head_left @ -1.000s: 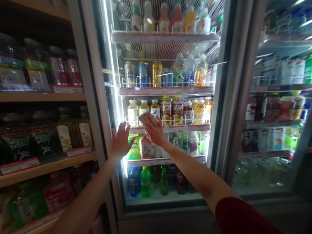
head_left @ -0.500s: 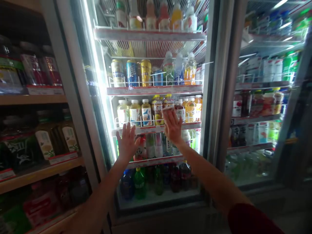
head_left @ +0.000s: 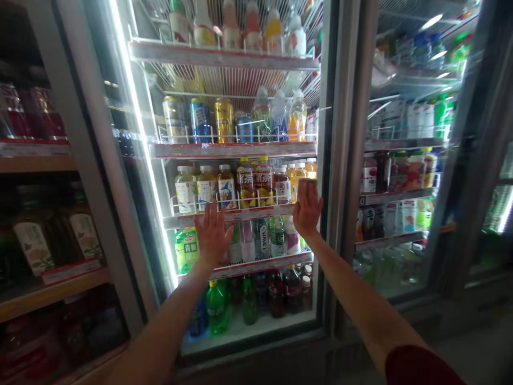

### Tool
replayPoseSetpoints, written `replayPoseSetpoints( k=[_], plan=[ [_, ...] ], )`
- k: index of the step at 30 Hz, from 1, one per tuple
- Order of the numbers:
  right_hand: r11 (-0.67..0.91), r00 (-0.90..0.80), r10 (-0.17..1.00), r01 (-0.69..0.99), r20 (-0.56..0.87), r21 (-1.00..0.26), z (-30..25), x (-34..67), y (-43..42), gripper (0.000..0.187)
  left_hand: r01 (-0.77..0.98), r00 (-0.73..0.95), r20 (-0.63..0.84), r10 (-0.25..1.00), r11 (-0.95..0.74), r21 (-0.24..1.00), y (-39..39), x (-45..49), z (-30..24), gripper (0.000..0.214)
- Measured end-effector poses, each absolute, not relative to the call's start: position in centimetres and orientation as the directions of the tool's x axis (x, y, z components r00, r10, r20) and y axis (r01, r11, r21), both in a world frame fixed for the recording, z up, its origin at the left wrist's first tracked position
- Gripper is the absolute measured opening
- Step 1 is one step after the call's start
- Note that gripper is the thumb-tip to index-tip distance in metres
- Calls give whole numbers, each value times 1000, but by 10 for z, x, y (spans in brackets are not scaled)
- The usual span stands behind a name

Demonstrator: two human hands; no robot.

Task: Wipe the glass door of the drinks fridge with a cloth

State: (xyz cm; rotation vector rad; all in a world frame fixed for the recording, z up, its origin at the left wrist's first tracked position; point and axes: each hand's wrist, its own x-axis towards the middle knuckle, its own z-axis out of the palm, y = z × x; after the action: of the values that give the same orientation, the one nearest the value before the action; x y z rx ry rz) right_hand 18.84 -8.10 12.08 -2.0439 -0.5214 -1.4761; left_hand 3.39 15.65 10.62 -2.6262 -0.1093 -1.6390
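Right hand [head_left: 307,207] flat, fingers spread, pressing a barely visible cloth against glass door [head_left: 240,176] at 3 o'clock. Left hand [head_left: 211,233] splayed on the pane, 7 o'clock. Glass: rigid, slick, breakable; press evenly.

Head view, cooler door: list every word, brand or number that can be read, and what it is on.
"WAVE", uncertain: label of a clear bottle between the left hand and the right hand.
Two Chinese characters, seemingly "青柑": green pack.
Shelf price strips, can labels and other bottle labels: too blurred to read.
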Motion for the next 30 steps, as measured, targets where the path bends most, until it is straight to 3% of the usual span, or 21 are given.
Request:
replayPoseSetpoints(
  k=[3,9,14,15,17,20,22,24,28,30],
  plan=[
    [-782,326,-135,545,936,-303,119,194,-85,57,75,421,906,32,-997,1,149,37,105,66],
    [-758,218,155,651,964,-25,112,185,-77,54,26,468,884,-22,-999,-38,127,46,105,67],
    [-784,309,-150,541,939,-303,123,204,-116,62,42,480,877,-18,-998,-43,132,43,102,64],
    [-779,316,-165,540,934,-320,122,202,-114,62,39,481,877,-12,-999,-35,131,44,102,64],
    [-773,310,-67,585,948,-246,115,190,-97,62,35,474,880,6,-999,-12,128,45,100,65],
    [-703,239,257,711,936,12,94,161,-58,61,32,475,880,4,-999,-13,122,44,93,64],
    [-663,200,358,742,912,98,82,151,-48,57,36,499,867,-17,-999,-40,123,39,85,63],
    [-696,212,291,716,933,54,75,154,-54,54,57,523,852,-19,-997,-57,128,31,74,65],
    [-765,314,0,612,950,-202,66,168,-75,56,100,533,846,-3,-993,-67,142,14,53,65],
    [-754,328,21,626,944,-201,58,161,-65,58,102,530,848,-7,-992,-72,144,9,46,65]
  ],
)
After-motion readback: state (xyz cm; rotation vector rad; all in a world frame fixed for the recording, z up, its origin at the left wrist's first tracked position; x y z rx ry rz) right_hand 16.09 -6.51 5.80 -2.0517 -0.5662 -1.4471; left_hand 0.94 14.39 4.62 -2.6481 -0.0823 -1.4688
